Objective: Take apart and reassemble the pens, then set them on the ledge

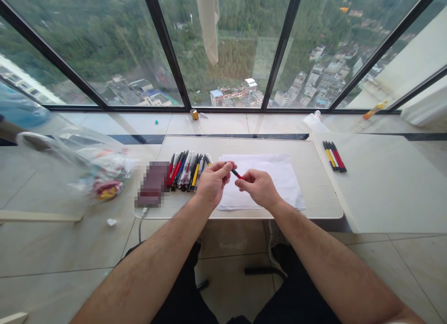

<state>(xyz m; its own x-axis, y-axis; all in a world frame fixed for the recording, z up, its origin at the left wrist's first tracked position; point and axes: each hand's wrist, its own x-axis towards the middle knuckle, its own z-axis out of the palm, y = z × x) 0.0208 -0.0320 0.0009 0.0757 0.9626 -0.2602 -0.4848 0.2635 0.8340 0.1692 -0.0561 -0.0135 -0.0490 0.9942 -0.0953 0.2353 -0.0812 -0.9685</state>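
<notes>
Between my two hands, above the white paper, is a red and black pen. My left hand pinches its black end between thumb and fingers. On the red end, the thumb and fingers of my right hand are closed. White paper sheets lie flat on the low table beneath. To the left of my left hand, a row of several pens in red, black, clear, blue and yellow lies side by side, partly hidden by that hand.
A blurred-out dark red object with a cable lies at the table's left. Several pens rest on a pale board at right. A plastic bag stands on the floor at left. A small can stands by the window.
</notes>
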